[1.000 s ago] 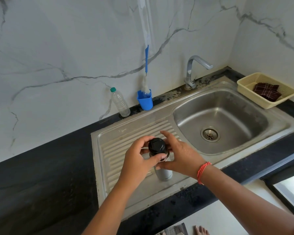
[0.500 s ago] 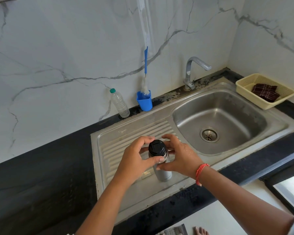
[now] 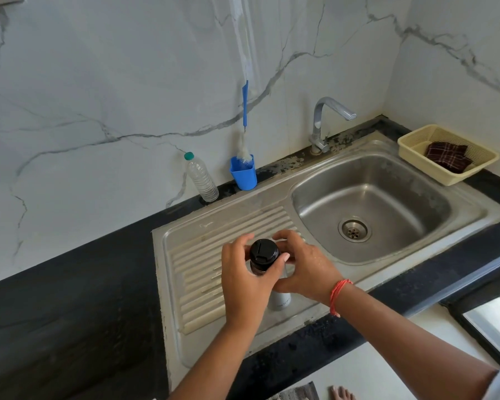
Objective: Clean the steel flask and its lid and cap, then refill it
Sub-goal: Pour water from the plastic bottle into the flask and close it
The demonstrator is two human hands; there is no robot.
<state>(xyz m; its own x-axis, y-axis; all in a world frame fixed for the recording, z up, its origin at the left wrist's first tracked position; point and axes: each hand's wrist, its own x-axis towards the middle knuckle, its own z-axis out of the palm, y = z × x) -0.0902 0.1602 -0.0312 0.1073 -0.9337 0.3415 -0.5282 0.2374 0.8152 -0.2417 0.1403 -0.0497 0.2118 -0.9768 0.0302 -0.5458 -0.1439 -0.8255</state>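
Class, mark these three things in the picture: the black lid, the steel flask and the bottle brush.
black lid (image 3: 263, 251): head view, on its flat top face.
steel flask (image 3: 280, 301): head view, on the lower body near its base.
bottle brush (image 3: 245, 102): head view, on the blue handle.

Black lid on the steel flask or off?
On: the round black lid sits atop the upright steel flask, left hand gripping the lid, right hand the flask. Screwed tight? Cannot tell.

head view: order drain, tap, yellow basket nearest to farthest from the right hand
1. drain: in the sink, just right of the right hand
2. tap: behind the sink, farther back
3. yellow basket: far right corner, past the sink
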